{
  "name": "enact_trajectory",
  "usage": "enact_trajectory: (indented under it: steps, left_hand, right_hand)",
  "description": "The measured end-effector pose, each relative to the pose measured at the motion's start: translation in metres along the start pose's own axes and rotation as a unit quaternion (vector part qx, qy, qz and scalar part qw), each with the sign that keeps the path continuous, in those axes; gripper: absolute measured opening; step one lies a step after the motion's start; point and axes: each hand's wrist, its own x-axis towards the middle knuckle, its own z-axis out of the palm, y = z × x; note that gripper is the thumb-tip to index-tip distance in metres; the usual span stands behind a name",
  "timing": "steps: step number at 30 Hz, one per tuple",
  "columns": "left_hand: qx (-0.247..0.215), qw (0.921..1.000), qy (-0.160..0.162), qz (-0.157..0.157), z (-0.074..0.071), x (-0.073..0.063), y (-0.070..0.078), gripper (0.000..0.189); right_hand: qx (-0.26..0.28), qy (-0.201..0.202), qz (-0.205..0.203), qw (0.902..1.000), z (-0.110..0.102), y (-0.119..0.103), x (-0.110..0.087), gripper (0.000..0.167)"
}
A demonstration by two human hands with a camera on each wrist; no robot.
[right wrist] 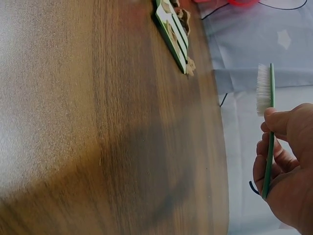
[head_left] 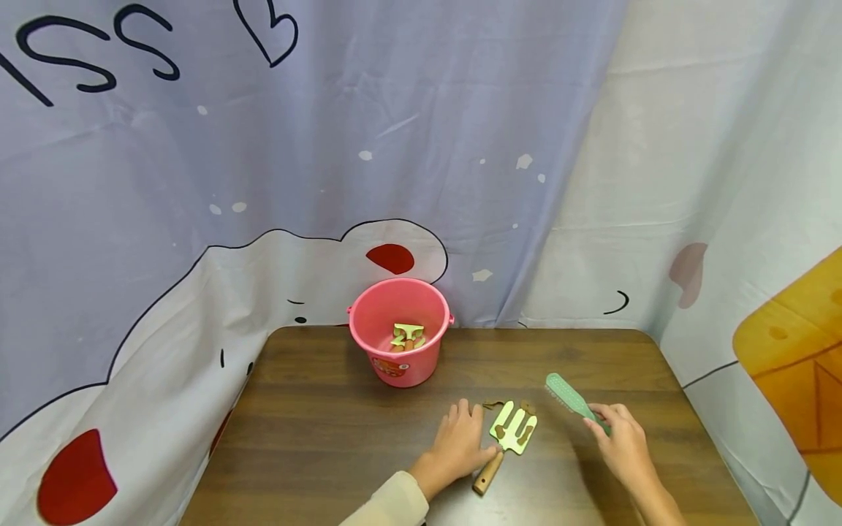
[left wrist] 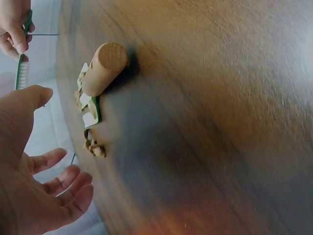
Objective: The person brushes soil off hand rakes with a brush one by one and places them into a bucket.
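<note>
In the head view my right hand [head_left: 623,444] grips the handle of a green brush [head_left: 567,393], raised above the table. White bristles line one side of the brush [right wrist: 265,90] in the right wrist view. My left hand [head_left: 460,444] is beside a small garden hand fork [head_left: 513,427], its fingers loosely bent with nothing between them. The fork lies on the table with its wooden handle [left wrist: 105,68] towards me. Brown smears of dirt cover parts of its pale green tines, and brown crumbs [left wrist: 94,146] lie by the tips.
A pink bucket [head_left: 430,365] stands at the back of the wooden table [head_left: 296,438], with pale green tools [head_left: 409,332] with wooden handles inside. A printed curtain [head_left: 316,146] hangs behind the table and at its sides.
</note>
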Motion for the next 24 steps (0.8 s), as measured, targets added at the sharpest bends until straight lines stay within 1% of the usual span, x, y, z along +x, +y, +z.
enact_trajectory:
  steps: [4, 9, 14, 20, 24]
  left_hand:
    - [-0.004, 0.9998, -0.019, 0.003, 0.008, -0.001, 0.006, 0.073]
    - [-0.004, 0.9998, -0.021, 0.000, 0.017, -0.004, 0.011, 0.071]
    - [0.001, 0.9997, -0.026, 0.005, 0.023, -0.005, 0.013, 0.055]
    - [-0.034, 0.9992, -0.018, 0.007, 0.024, -0.007, 0.012, 0.029]
    - [-0.053, 0.9986, -0.007, 0.003, 0.021, -0.008, 0.008, 0.021]
  right_hand:
    - [0.003, -0.007, 0.003, 1.0000, 0.001, -0.001, 0.000, 0.031]
    - [0.005, -0.002, 0.003, 1.0000, 0.001, -0.003, 0.002, 0.031]
    - [0.001, 0.005, 0.004, 1.0000, 0.000, -0.003, 0.004, 0.031]
    - [0.003, -0.001, 0.000, 1.0000, 0.000, -0.003, 0.005, 0.032]
    - [-0.003, 0.001, 0.001, 1.0000, 0.000, -0.003, 0.004, 0.031]
